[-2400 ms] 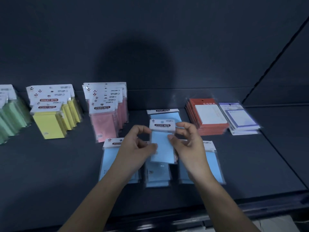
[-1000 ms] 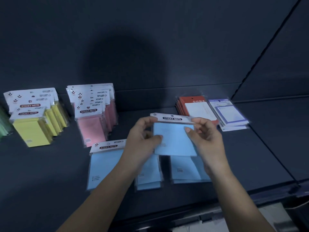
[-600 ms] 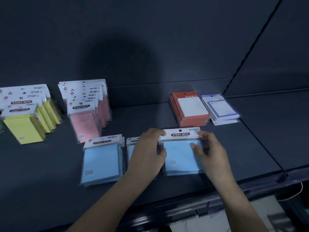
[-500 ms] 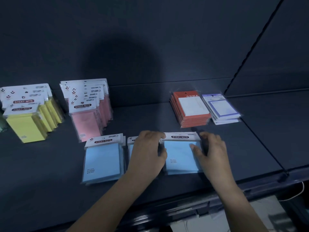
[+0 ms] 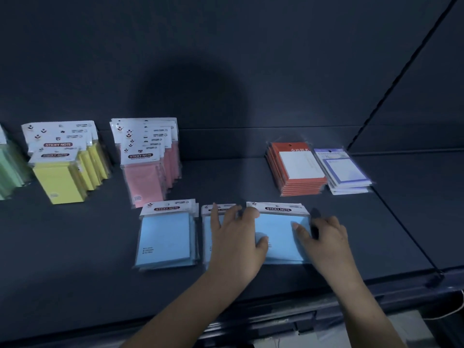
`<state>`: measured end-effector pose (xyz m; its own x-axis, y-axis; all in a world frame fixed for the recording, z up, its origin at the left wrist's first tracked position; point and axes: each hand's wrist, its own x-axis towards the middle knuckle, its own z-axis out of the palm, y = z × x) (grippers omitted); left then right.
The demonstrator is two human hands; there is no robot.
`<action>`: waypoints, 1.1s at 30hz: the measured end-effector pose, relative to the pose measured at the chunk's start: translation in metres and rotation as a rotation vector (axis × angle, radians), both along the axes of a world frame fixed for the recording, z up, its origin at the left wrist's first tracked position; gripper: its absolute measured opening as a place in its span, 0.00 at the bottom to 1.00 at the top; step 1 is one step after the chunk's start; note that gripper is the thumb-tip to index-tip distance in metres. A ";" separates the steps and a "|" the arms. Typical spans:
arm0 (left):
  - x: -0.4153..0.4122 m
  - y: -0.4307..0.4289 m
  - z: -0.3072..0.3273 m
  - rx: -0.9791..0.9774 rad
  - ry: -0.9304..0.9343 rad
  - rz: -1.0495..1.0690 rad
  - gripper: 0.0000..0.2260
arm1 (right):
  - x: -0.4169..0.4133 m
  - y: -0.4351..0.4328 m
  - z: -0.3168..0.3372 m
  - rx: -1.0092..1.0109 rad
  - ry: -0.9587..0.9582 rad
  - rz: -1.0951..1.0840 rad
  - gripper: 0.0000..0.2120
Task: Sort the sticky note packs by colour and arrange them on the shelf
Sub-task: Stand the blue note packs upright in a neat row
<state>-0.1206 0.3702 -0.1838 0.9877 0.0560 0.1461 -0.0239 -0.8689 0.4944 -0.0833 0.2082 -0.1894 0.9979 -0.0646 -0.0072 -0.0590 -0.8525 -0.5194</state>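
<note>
Along the dark shelf (image 5: 376,234) the colours stand in their own groups. Green packs (image 5: 7,169) sit at the far left edge, then yellow packs (image 5: 60,182) and pink packs (image 5: 145,182) lean in rows at the back. Off to the right sits a red stack (image 5: 298,169), a purple-bordered stack (image 5: 344,172) just beside it. Down at the front, three blue piles lie flat side by side: left pile (image 5: 165,237), middle pile (image 5: 208,234), right pile (image 5: 286,257).

And the action is on that right one, where the top blue pack (image 5: 281,232) lies, header card toward the back. The left hand (image 5: 236,242) lies flat, its fingers (image 5: 216,214) straight and spread across the middle pile, thumb pressing the pack's left side. The right hand (image 5: 324,237) has its thumb on the pack's face and fingers (image 5: 326,222) curled over its right edge, holding it.

I read this as squaring up the blue group, sorting nearly done. The next move calls for releasing without dragging the slick wrapper, then nudging the edges flush.
</note>
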 end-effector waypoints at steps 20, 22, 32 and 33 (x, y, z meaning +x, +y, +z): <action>0.008 -0.036 -0.001 -0.938 0.031 -0.110 0.25 | -0.015 -0.030 0.000 1.106 -0.102 0.165 0.19; 0.008 -0.038 -0.002 -0.905 0.046 -0.100 0.25 | -0.015 -0.031 -0.004 1.078 -0.098 0.163 0.20; 0.011 -0.034 -0.005 -0.821 0.031 -0.129 0.24 | -0.008 -0.037 -0.003 1.022 -0.078 0.197 0.19; 0.010 -0.034 -0.007 -0.789 0.039 -0.138 0.24 | -0.008 -0.038 -0.004 1.012 -0.056 0.198 0.20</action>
<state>-0.1103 0.3363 -0.1903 0.9968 0.0055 0.0794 -0.0755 -0.2535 0.9644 -0.0911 0.1706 -0.1935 0.9906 0.1112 0.0802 0.0814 -0.0064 -0.9967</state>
